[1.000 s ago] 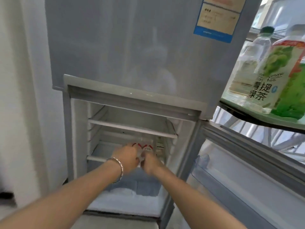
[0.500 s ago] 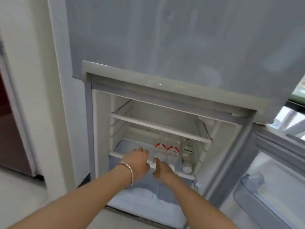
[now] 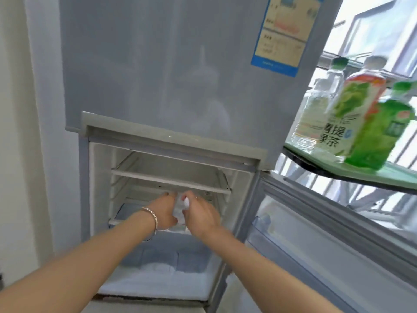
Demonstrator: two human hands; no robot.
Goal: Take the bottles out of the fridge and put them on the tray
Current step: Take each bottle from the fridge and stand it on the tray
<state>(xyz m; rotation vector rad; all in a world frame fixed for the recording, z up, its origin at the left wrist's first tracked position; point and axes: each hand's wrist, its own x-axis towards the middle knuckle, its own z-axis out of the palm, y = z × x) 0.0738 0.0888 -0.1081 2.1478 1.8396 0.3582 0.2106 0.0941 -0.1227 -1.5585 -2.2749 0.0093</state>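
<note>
Left hand [image 3: 165, 211] and right hand [image 3: 200, 214], previously resting at the lower shelf [image 3: 115, 221] edge, now grip the bottles [image 3: 180, 210] between them.

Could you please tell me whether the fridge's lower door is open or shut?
Open: the grey lower fridge door is swung out to the right, baring the white inner shelves.

1 view only, worn on the head — wide-angle, facing forward and down, close to the fridge [image 3: 158, 64], looking into its open lower compartment; the tray [image 3: 397, 176] shows at the right edge
</note>
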